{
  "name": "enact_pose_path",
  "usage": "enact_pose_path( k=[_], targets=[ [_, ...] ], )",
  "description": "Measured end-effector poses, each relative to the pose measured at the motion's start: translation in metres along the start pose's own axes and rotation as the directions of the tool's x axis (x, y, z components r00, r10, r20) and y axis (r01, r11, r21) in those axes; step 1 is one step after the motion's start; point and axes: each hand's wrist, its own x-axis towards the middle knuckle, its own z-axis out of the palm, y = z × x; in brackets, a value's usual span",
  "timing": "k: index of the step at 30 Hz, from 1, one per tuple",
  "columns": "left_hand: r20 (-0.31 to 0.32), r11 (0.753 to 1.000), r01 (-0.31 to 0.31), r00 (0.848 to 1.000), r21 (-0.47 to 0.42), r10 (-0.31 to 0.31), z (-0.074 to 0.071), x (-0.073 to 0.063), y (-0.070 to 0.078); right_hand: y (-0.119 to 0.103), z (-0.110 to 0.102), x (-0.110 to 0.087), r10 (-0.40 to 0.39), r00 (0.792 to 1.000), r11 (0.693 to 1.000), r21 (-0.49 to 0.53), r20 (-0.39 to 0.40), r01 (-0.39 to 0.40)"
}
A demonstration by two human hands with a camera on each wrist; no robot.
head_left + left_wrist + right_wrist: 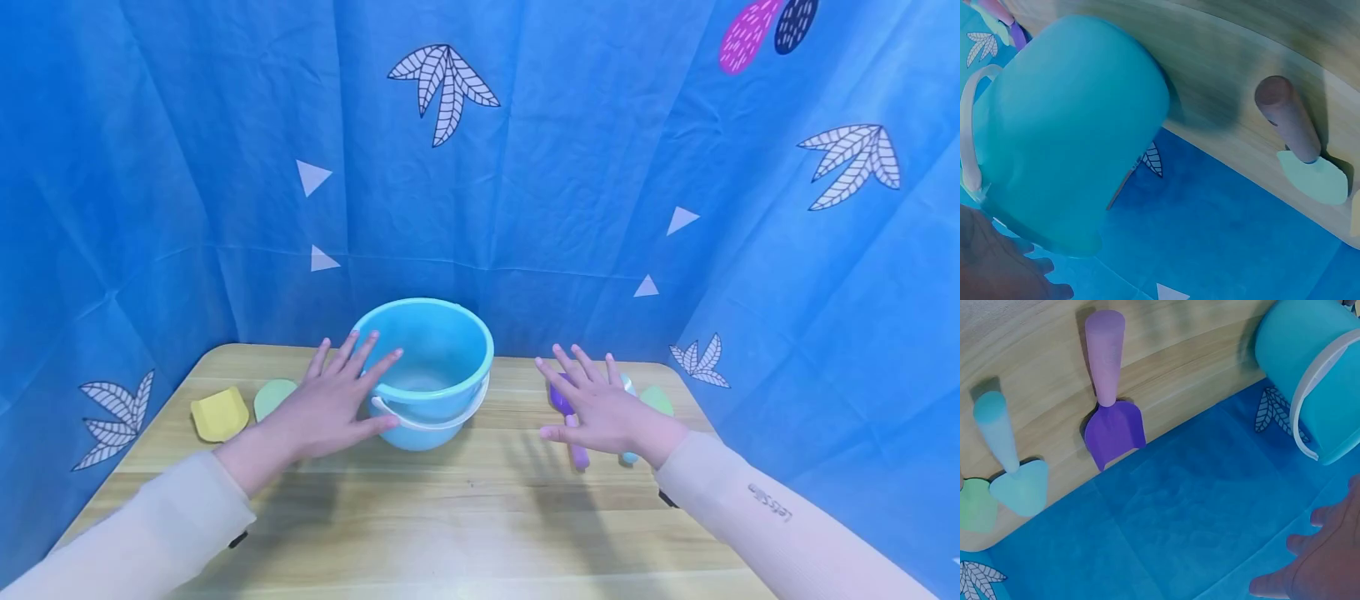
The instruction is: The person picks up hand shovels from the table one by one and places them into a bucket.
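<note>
A light blue bucket (420,437) with a white handle (480,398) stands upright on the table. My left hand (330,408), fingers spread, hovers at the bucket's left side and overlaps its rim in the head view. On the other side my right hand (603,414) is held out flat, palm down, holding nothing. Beneath it lies a purple toy shovel (1115,432) with a pink handle, partly hidden in the head view. A pale blue toy trowel (1021,487) is beside that shovel. Left of the bucket lies a pale green toy trowel (1315,178), its handle covered by my left hand in the head view.
A yellow toy scoop (220,415) lies at the table's left end. One more green toy shovel (657,400) is near the right end. Blue patterned cloth (487,208) hangs behind and at both sides of the wooden table (465,517).
</note>
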Motion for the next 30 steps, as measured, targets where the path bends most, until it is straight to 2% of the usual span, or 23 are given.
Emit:
enact_pose_path(
  k=[18, 30],
  targets=[
    [0.013, 0.999, -0.016, 1.000, -0.032, 0.017, 0.004, 0.008, 0.005, -0.003, 0.001, 0.001, 0.000, 1.000, 1.000, 0.029, -0.002, 0.000],
    [0.023, 0.998, -0.025, 0.999, -0.050, 0.027, 0.003, 0.012, 0.012, -0.005, -0.001, 0.004, -0.015, 1.000, 1.000, -0.009, -0.009, 0.015]
  ],
)
